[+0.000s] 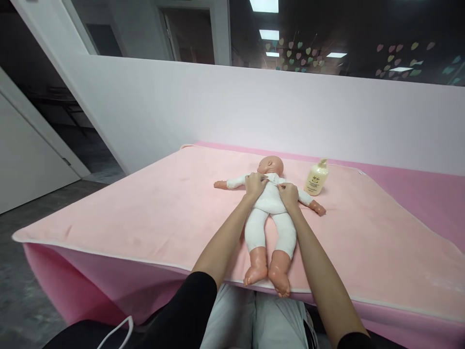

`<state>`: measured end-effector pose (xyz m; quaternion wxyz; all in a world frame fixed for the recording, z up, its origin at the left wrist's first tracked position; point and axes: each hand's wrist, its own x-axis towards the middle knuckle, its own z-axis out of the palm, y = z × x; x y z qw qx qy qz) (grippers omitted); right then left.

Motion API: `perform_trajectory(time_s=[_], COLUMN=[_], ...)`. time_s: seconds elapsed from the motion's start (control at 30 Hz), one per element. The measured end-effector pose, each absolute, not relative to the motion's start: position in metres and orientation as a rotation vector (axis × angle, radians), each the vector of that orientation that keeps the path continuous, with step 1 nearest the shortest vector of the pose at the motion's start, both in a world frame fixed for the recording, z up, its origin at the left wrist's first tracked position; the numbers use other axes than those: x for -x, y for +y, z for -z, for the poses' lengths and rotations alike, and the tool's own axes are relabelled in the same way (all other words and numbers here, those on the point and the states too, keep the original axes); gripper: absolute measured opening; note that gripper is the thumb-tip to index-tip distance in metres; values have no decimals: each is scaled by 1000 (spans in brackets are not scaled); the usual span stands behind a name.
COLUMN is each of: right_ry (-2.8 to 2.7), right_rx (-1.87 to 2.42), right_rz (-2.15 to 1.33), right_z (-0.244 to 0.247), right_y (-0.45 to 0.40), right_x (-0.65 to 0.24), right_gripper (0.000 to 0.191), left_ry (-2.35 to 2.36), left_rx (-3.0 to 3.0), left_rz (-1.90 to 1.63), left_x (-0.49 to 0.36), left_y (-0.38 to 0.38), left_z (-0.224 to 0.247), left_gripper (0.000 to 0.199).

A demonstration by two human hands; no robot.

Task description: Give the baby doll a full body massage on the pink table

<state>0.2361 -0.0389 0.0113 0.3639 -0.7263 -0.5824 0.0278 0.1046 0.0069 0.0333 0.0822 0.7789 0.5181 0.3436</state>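
Note:
A baby doll [271, 198] with a white cloth body lies on its back on the pink blanket [174, 194], its head at the far end and turned to the left. Its arms are spread out and its bare feet reach the near edge. My left hand [255, 185] is at the doll's upper chest on the left side, fingers bent together near the neck. Across from it, my right hand [288, 194] rests on the right side of the chest, fingers also closed. Whatever the fingertips of either hand pinch is too small to make out.
A pale yellow pump bottle [316, 179] stands on the blanket to the right of the doll's head. Behind the table rises a white wall [254, 106] with dark glass above. Pink cloth hangs over the near edge, and a white cable [118, 332] shows at the bottom left.

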Motion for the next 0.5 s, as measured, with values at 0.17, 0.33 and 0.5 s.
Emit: perform_trajectory(time_s=[0.17,0.33,0.5], right_ry=[-1546,-1480,-1329], right_rx=[1935,1986,1846], right_rz=[-118,-176,-184], right_z=[-13,-2,12], right_y=[-49,-72,-79], right_x=[-234,-240,-250], right_gripper=[34,43,46], left_ry=[1287,1180,1177], left_rx=[-2183,-2183,-2190], left_rz=[-1170,-1070,-1020], left_x=[-89,-62,-57], left_y=[4,-27,-42], left_z=[-10,8,5], left_gripper=[27,37,38])
